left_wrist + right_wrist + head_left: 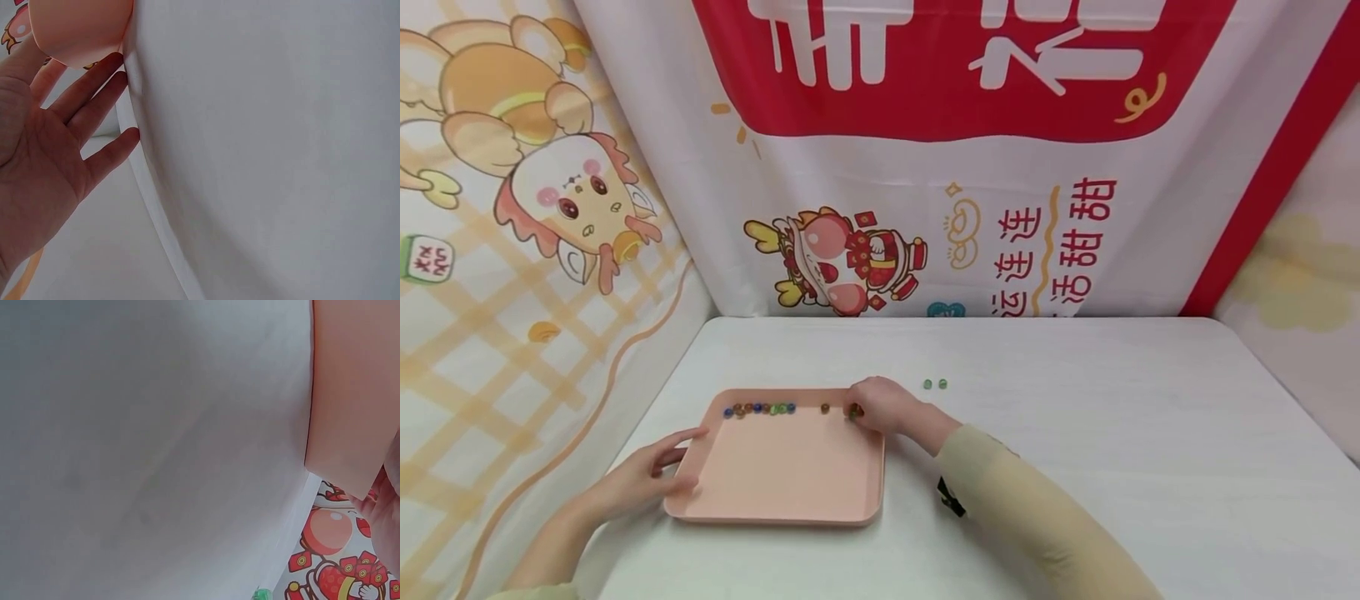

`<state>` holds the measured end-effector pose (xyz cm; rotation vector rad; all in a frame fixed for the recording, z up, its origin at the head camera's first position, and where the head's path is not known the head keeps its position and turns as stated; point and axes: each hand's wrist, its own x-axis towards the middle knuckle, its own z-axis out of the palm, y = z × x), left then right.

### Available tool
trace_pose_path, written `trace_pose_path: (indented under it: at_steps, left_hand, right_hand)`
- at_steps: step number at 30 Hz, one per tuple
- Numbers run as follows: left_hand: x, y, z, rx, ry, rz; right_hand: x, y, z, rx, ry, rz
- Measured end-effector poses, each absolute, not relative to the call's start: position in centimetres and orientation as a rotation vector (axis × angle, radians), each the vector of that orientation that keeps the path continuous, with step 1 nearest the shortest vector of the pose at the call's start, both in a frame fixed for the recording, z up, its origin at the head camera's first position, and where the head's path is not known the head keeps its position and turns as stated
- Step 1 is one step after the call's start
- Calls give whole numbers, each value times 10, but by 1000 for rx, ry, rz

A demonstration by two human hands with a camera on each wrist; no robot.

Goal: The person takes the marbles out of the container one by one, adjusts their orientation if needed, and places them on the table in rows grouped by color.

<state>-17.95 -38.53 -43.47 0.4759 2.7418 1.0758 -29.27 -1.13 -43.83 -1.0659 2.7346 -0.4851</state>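
A pink rectangular tray [790, 475] lies on the white table. Along its far side, several glass marbles [758, 408] in blue, brown and green sit in a row. One brown marble [825, 408] stands apart to their right. At the tray's far right corner my right hand [883, 406] has its fingertips curled about a dark marble [854, 411], partly covered by the fingers. My left hand [643, 473] rests at the left rim, thumb and forefinger reaching over it. In the left wrist view its other fingers [103, 103] extend fairly straight below the tray.
Two green marbles [935, 384] lie on the white tabletop [1075, 467], beyond the tray and to its right. A printed cloth [865, 175] hangs behind the table's far edge. Another patterned cloth [512, 333] lines the left side.
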Motion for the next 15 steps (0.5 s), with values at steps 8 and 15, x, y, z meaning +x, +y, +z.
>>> trace_pose_path:
  at_steps: [8, 15]
  left_hand:
    - [-178, -387, -436, 477, 2749, 1055]
    - [-179, -387, -435, 513, 2733, 1091]
  right_hand:
    - [-289, -4, -433, -1050, 2699, -644]
    - [-288, 8, -418, -1043, 2667, -829]
